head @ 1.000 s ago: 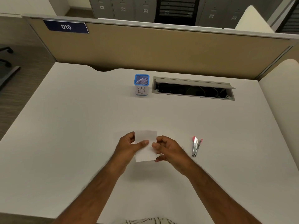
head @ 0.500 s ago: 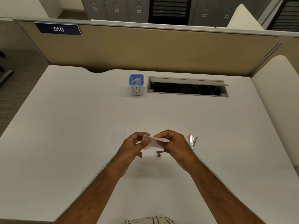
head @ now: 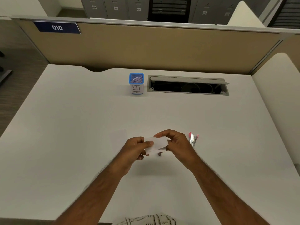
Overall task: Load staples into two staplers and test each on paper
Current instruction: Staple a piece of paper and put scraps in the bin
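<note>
- The paper (head: 155, 144) was held just above the desk (head: 81, 127), pinched between both hands, near the desk's front middle; it looked folded or doubled, though the layers were hard to make out.
- The left hand (head: 136, 148) gripped the paper's left end, thumb on top and fingers curled under; the right hand (head: 177, 145) closed on the right end, fingertips on the upper edge.
- To do this step well, the fold would likely need its edges kept flush and both pinches light, so the sheet stayed flat for stapling.
- A small dark object (head: 159, 154) lay on the desk just below the paper; too small to identify.
- A stapler (head: 193, 139) lay open just right of the right hand, untouched; another sheet (head: 119, 136) lay faintly to the left.
- A blue bin (head: 136, 83) stood well back, beside the cable hatch (head: 188, 86).
</note>
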### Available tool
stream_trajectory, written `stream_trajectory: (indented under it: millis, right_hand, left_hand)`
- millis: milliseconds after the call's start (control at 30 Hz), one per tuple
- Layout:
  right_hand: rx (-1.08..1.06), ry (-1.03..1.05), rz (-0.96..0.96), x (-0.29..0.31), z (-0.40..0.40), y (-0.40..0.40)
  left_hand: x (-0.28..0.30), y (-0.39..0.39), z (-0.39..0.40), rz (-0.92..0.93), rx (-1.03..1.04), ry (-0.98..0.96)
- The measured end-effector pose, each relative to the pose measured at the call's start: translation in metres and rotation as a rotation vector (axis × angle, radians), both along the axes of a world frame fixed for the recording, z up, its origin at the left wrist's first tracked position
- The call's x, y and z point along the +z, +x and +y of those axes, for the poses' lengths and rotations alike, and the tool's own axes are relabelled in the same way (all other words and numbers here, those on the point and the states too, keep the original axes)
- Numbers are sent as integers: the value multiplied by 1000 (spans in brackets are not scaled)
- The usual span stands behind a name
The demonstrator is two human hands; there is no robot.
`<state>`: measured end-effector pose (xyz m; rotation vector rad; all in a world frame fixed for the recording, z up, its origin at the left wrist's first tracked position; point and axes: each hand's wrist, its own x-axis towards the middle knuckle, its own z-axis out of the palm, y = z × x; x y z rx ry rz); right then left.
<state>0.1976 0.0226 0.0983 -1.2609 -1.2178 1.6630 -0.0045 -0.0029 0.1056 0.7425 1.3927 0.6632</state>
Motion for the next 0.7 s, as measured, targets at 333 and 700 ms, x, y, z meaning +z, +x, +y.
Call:
stream_trajectory:
  millis: [333, 700]
  right_hand:
    - [-15, -118, 108, 7, 2, 3]
    - [-28, -79, 32, 5, 2, 0]
  left_hand:
    - [-3, -4, 4, 20, 18, 67]
    - [-3, -5, 2, 22, 22, 106]
